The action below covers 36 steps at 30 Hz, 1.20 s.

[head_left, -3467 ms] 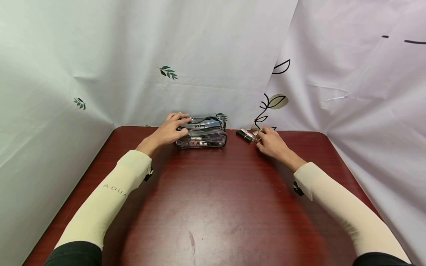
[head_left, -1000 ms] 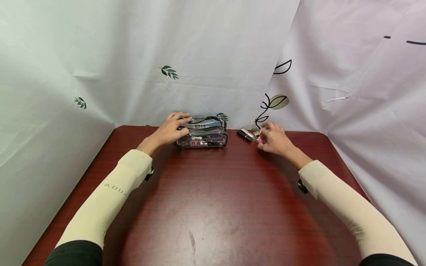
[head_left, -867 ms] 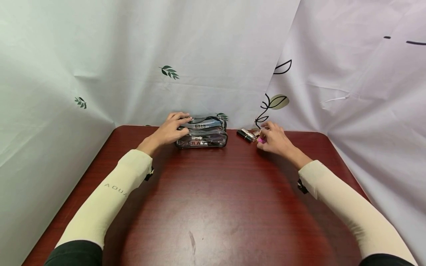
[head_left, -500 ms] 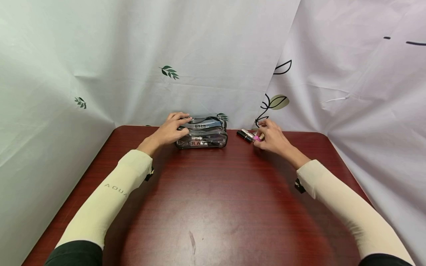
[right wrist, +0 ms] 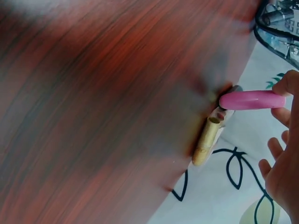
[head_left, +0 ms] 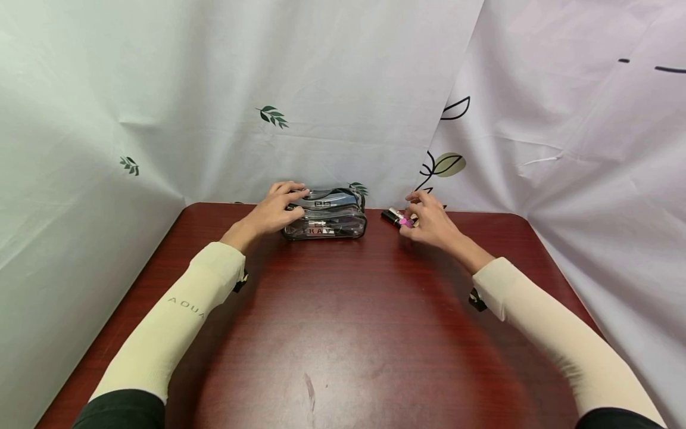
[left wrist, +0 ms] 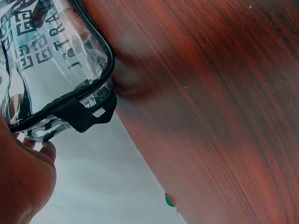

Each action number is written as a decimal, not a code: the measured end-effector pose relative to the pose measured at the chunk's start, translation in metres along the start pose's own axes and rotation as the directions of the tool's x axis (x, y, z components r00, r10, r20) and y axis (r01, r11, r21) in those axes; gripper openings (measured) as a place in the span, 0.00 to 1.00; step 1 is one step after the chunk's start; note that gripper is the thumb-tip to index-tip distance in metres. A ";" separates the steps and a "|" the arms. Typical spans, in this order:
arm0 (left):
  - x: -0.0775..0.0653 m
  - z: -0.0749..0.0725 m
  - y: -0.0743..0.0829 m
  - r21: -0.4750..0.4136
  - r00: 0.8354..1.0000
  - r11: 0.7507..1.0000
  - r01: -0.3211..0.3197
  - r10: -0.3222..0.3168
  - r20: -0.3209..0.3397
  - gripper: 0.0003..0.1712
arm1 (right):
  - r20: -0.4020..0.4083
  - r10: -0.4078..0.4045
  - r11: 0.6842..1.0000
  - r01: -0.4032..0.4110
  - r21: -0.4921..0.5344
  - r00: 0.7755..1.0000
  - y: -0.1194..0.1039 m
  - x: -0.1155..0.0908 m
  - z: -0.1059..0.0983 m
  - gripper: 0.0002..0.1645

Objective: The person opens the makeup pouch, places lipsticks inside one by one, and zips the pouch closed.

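Observation:
My left hand (head_left: 270, 213) grips the left end of a clear zip pouch (head_left: 345, 225), fingers over its top and thumb at its front. The pouch has black piping and printed letters, with some items inside; its black webbing loop (left wrist: 77, 115) shows in the left wrist view. My right hand (head_left: 435, 225) pinches a glossy pink tube (right wrist: 252, 100) with a rounded end between thumb and forefinger, the other fingers loose. In the right wrist view the tube's end overlaps small cosmetics, among them a gold tube (right wrist: 206, 141). A black lipstick tube (head_left: 390, 217) lies left of the pink one.
The reddish-brown table (head_left: 332, 322) has its back edge just behind the pouch and cosmetics. White curtains (head_left: 343, 89) with leaf prints hang close behind and along both sides.
My right hand takes up the pink tube from among the cosmetics, then shifts left with it, over the lipsticks towards the pouch. My left hand keeps its place on the pouch.

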<state>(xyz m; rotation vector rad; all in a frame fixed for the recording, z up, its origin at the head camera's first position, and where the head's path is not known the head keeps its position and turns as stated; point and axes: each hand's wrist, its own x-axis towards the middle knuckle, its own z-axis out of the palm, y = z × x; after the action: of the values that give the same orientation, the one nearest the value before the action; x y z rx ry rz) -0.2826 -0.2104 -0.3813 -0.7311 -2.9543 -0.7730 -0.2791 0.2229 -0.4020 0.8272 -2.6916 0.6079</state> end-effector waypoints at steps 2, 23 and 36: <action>0.000 0.000 0.000 0.003 1.000 1.000 -0.001 0.001 0.000 0.40 | -0.011 -0.013 1.000 0.013 0.008 1.000 -0.002 0.000 0.000 0.12; 0.000 -0.001 0.003 0.006 1.000 1.000 -0.004 0.004 0.005 0.40 | -0.076 -0.014 0.986 0.026 0.164 0.997 -0.026 0.014 -0.009 0.12; -0.001 -0.002 0.000 0.030 1.000 0.999 -0.021 0.021 -0.005 0.37 | -0.147 -0.031 0.986 0.055 0.158 0.989 -0.046 0.025 -0.014 0.10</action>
<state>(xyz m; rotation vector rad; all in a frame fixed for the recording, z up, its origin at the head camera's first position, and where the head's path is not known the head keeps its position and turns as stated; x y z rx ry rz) -0.2822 -0.2122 -0.3798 -0.7551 -2.9416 -0.7272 -0.2709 0.1831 -0.3667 0.8446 -2.5130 0.8513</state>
